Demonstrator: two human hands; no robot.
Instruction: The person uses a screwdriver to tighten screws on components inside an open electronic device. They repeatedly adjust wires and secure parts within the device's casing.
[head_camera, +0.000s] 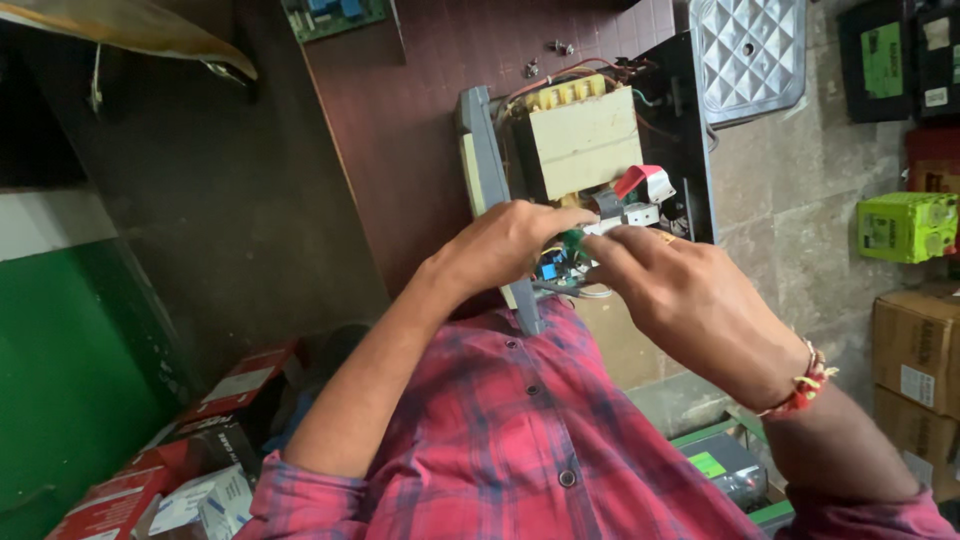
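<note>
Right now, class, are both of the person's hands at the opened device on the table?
Yes: the left hand and right hand meet at the opened device, pinching a small green part.

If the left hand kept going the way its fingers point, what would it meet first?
Probably the right hand's fingertips: the left hand points straight at them over the opened device, by a small green part. Depth is unclear.

Two loose screws (545, 58) lie on the brown tabletop (400, 120) near its far edge. A green battery (905, 227) and cardboard boxes (915, 350) sit on the floor.
</note>
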